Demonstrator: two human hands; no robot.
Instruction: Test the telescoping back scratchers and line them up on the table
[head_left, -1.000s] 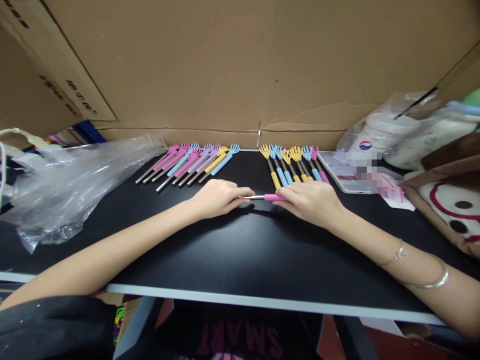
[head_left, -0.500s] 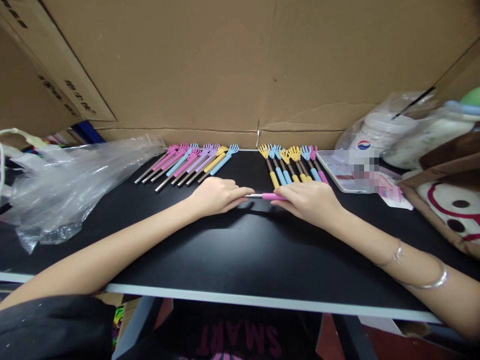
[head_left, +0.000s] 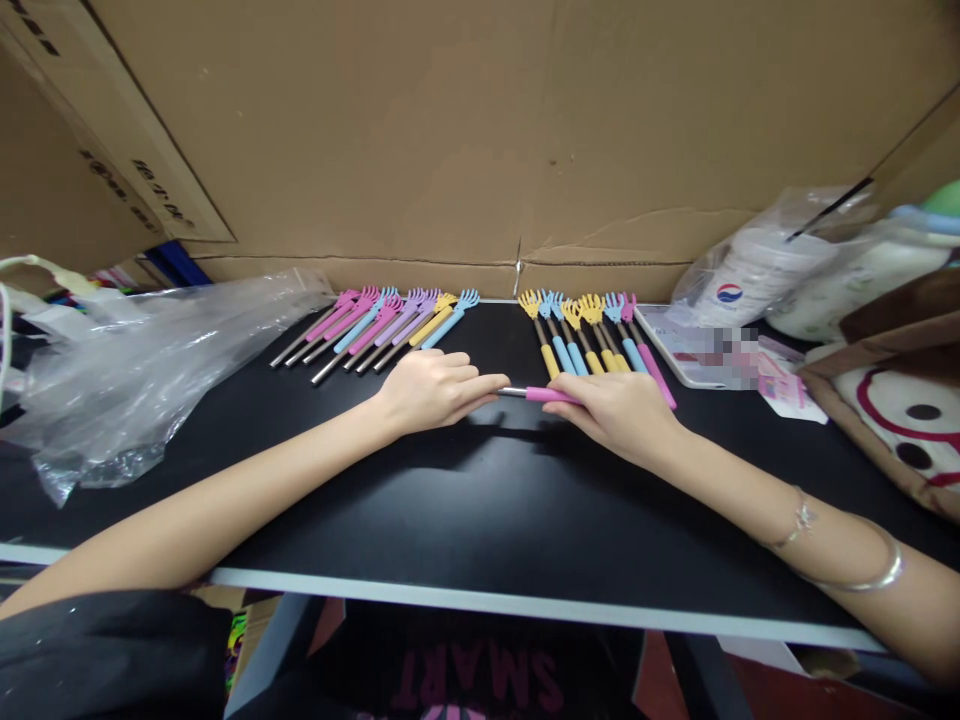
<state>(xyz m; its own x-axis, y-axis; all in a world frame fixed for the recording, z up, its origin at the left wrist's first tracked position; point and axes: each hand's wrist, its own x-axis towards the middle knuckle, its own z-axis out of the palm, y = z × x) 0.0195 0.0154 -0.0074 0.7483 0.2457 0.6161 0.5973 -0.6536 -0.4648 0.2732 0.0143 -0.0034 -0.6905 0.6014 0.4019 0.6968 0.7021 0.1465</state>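
My left hand (head_left: 435,392) is closed, with thumb and fingers pinching the metal rod end of a pink-handled back scratcher (head_left: 551,395). My right hand (head_left: 619,408) is wrapped round its pink grip. The tool lies level between both hands, just above the black desk, and its ends are hidden in the fingers. Behind my left hand is a slanted row of pink, blue, purple and yellow back scratchers (head_left: 388,330), claws at the far side and metal rods toward me. Beyond my right hand lies another row of back scratchers (head_left: 589,335), its handles toward me and partly covered by the hand.
A clear plastic bag (head_left: 157,370) spreads over the left of the black desk (head_left: 450,520). On the right are a phone-like flat device (head_left: 679,350), a pink card (head_left: 791,390), a bagged cup (head_left: 750,275) and a brown cartoon-faced bag (head_left: 892,400). Cardboard (head_left: 420,130) walls the back.
My right hand has shifted slightly down and right, uncovering more of the handles behind it, including the pink one. Both hands keep hold of the same back scratcher; my left hand has barely moved.
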